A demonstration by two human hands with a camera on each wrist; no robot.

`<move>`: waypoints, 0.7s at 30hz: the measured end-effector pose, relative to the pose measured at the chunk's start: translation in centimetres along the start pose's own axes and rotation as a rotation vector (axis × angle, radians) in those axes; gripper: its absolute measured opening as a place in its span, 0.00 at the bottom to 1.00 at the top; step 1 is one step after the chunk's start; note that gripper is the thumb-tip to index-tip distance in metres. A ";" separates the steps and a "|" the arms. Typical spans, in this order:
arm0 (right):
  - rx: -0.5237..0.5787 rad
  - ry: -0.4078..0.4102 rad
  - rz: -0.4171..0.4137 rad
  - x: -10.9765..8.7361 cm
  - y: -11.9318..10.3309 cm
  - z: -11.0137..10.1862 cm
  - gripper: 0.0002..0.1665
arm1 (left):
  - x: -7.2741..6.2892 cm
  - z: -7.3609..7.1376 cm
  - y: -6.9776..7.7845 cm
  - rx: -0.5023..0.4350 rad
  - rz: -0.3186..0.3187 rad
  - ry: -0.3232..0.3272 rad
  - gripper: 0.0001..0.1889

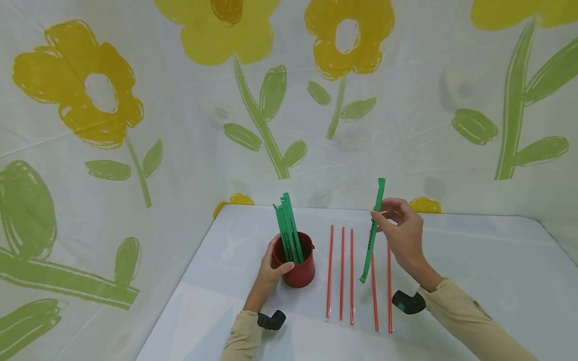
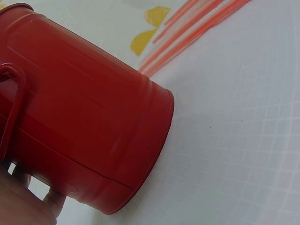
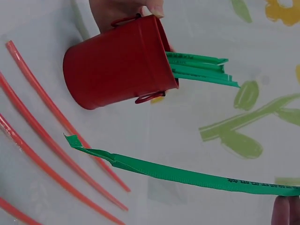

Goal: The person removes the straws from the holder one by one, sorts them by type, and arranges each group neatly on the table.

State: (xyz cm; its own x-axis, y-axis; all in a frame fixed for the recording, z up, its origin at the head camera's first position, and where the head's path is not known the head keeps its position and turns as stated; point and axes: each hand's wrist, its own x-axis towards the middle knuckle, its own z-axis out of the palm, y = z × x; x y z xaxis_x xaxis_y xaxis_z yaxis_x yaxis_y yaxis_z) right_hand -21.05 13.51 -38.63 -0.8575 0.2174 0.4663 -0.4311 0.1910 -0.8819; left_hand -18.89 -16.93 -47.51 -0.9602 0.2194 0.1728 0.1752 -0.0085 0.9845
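My left hand [image 1: 268, 275] grips a small red metal bucket [image 1: 301, 276] round its side, with the thumb at the rim. Several green paper-wrapped straws [image 1: 289, 228] lean upright inside it. To the right, my right hand [image 1: 405, 234] pinches another green wrapped straw [image 1: 370, 245] between thumb and fingers. This straw hangs steeply tilted above the table, apart from the bucket. In the right wrist view, its crimped free end [image 3: 72, 140] and printed letters show. The left wrist view has the bucket's wall [image 2: 89, 108] and wire handle [image 2: 18, 101] up close.
Several red straws in clear wrappers [image 1: 342, 281] lie side by side on the white table [image 1: 474, 281], right of the bucket. The held straw overlaps one of them in the head view. A flower-printed curtain [image 1: 406, 140] stands behind the table's far edge.
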 end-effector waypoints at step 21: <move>-0.120 0.008 0.136 -0.5 1.6 -2.5 0.19 | 0.0 0.0 0.2 0.018 0.006 -0.004 0.36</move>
State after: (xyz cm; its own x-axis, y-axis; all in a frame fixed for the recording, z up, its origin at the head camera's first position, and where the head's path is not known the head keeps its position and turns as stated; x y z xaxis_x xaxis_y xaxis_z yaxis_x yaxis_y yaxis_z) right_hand -20.62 16.14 -40.09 -0.9032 0.2566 0.3439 -0.2739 0.2722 -0.9224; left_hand -18.84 -16.89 -47.33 -0.9581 0.2238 0.1789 0.1853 0.0080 0.9826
